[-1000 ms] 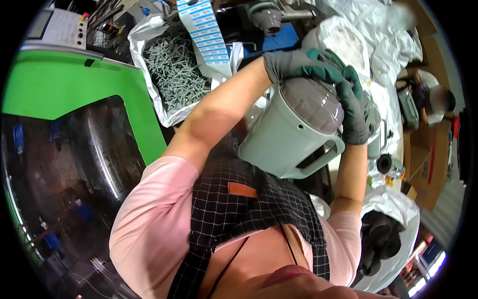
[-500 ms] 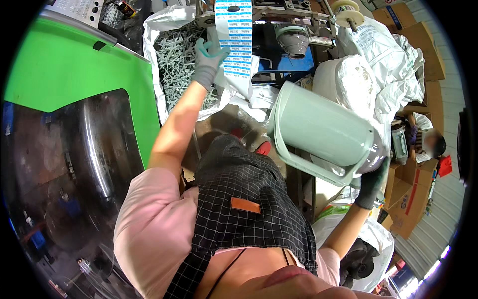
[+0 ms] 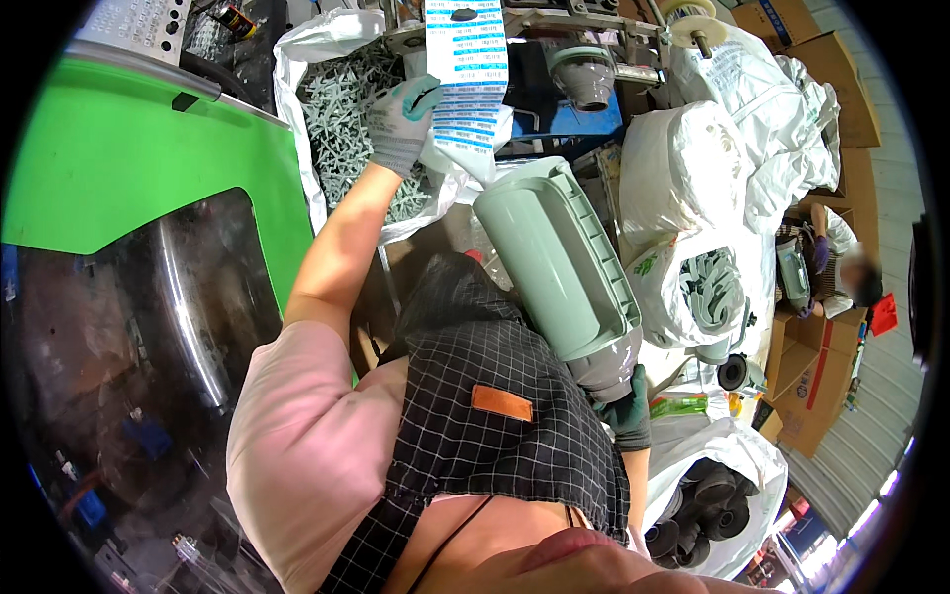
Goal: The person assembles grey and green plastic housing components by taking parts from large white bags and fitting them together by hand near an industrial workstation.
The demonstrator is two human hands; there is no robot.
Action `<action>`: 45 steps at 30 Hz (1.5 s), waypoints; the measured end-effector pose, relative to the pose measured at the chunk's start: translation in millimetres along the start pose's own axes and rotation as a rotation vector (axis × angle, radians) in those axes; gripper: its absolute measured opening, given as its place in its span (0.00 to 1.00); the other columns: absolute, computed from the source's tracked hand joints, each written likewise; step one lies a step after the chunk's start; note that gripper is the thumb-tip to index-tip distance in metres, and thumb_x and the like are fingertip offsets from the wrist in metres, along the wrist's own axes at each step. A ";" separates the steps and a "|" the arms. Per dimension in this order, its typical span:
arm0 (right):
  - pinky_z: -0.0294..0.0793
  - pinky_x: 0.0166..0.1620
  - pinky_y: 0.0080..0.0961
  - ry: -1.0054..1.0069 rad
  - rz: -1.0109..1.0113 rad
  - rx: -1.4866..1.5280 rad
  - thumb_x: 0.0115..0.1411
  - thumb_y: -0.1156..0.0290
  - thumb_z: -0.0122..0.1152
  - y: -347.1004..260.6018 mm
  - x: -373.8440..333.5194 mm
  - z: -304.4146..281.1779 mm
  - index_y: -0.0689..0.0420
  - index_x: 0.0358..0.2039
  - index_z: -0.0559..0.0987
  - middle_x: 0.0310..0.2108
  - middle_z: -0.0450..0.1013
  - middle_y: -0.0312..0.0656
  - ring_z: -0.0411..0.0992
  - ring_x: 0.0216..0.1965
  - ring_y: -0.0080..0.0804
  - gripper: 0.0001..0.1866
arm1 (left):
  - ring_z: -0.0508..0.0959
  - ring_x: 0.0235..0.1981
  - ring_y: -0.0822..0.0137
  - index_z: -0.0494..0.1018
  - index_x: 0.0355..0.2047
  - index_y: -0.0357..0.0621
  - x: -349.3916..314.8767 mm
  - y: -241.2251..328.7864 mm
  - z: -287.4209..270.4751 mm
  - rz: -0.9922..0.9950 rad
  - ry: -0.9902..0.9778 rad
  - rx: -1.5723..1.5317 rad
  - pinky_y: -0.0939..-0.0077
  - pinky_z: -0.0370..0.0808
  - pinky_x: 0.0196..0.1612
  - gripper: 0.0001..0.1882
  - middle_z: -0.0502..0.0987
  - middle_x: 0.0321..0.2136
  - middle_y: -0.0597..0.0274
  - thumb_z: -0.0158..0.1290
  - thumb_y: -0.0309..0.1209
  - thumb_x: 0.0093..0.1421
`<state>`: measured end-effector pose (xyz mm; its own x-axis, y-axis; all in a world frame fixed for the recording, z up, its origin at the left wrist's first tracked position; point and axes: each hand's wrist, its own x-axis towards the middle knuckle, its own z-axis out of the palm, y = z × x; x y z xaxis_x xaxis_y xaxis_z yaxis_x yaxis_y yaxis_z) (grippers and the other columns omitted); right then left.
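A long pale green plastic housing lies tilted across the front of my apron, a ribbed rim along its right side. My right hand, in a dark green glove, grips its greyish lower end; some fingers are hidden behind it. Up ahead, my left hand wears a grey glove with teal fingertips. Its fingers are curled together at the left edge of a hanging sheet of blue-and-white labels. Whether a label is between them is too small to tell. Below that hand sits a white sack of small grey-green plastic pieces.
A green machine panel borders the left. At right stand a white roll, a bag of green-grey strips and a sack of black round parts. Another person sits beside cardboard boxes at far right.
My right hand has brought the housing left and closer to my body, turning its ribbed side to the right. My left hand has drawn back slightly left from the label sheet, its fingers curling.
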<state>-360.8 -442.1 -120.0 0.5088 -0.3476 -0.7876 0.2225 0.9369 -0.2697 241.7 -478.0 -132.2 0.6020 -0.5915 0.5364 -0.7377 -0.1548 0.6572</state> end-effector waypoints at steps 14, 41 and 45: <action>0.79 0.29 0.24 0.130 -0.100 0.022 0.66 0.40 0.51 -43.1 -24.0 -8.9 0.46 0.67 0.59 0.58 0.68 0.44 0.76 0.46 0.42 0.36 | 0.79 0.24 0.73 0.79 0.38 0.35 -112.0 159.5 50.2 -1.089 -0.478 -1.062 0.87 0.73 0.24 0.07 0.81 0.29 0.59 0.57 0.24 0.60; 0.74 0.38 0.20 0.629 -0.260 -0.351 0.50 0.58 0.77 -35.6 116.3 -41.6 0.66 0.64 0.64 0.47 0.74 0.43 0.72 0.38 0.24 0.47 | 0.73 0.48 0.62 0.70 0.49 0.46 -131.8 0.9 356.2 -1.180 -0.778 -1.757 0.59 0.72 0.53 0.21 0.72 0.45 0.63 0.55 0.46 0.62; 0.74 0.46 0.28 0.642 -0.382 -0.282 0.51 0.60 0.76 -81.6 186.0 14.3 0.60 0.64 0.66 0.49 0.71 0.43 0.71 0.46 0.29 0.43 | 0.69 0.57 0.52 0.69 0.54 0.47 -203.7 44.5 182.9 -0.657 -0.953 -0.583 0.58 0.63 0.64 0.23 0.72 0.54 0.55 0.51 0.43 0.61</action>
<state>-272.4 -583.8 -236.5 -0.1578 -0.6371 -0.7544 0.0229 0.7614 -0.6478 30.3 -509.1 -309.1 0.1672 -0.9010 -0.4003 -0.0031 -0.4065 0.9136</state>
